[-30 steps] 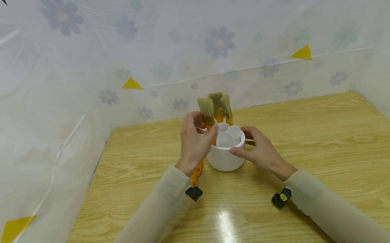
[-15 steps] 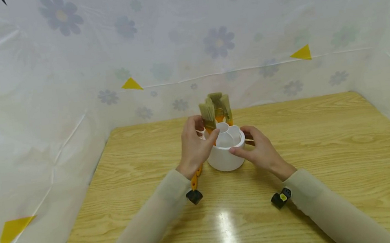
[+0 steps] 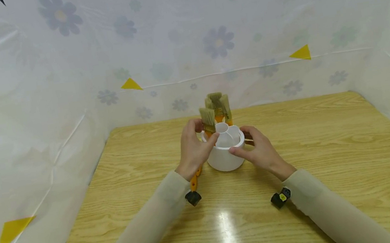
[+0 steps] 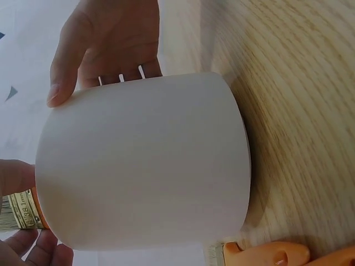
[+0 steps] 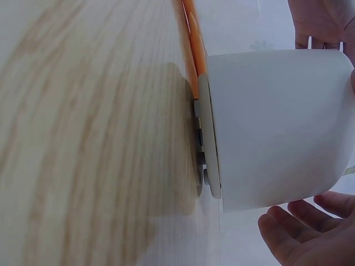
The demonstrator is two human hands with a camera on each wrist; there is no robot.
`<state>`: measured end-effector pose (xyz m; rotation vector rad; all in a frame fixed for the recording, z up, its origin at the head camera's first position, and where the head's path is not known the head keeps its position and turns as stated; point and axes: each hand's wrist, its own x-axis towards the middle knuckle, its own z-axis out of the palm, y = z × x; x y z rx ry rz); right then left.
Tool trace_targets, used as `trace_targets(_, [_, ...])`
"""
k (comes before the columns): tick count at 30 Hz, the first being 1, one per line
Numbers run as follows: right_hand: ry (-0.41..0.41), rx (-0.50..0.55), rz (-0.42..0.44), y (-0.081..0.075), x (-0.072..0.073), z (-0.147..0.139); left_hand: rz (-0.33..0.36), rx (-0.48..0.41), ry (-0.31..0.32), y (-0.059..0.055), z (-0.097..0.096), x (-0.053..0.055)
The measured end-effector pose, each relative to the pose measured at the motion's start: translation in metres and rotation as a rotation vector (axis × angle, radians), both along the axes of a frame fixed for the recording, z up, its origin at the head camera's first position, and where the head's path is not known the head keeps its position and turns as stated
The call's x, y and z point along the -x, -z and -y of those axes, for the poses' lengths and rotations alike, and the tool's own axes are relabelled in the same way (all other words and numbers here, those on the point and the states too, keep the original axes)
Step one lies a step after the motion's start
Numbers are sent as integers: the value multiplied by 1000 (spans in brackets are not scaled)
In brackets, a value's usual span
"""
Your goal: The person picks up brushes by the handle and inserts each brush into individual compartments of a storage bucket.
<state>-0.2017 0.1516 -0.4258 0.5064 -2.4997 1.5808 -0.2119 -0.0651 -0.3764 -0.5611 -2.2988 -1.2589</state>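
Toward the back of the shiny yellow wood table [image 3: 312, 143] I see a round white tub [image 3: 227, 160] with little rooms inside. The left hand [image 3: 193, 150] pinches a flat paintbrush with pale bristles and an orange handle [image 3: 208, 119], bristles up, its bottom inside the tub's left side. The right hand [image 3: 260, 150] grips the tub's other side. I think the brush is being put in. Best let it down straight and slowly, hold the tub firm, and don't bump the pale-haired brushes [image 3: 215, 99] standing behind.
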Motion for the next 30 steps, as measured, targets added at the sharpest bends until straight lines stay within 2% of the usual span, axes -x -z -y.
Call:
trace_targets(16, [10,0,6,0,1,0,63,4,-4,3,2,0])
trace_targets(30, [-1,-3,3,1,1,0,60,-18,1,6,5,1])
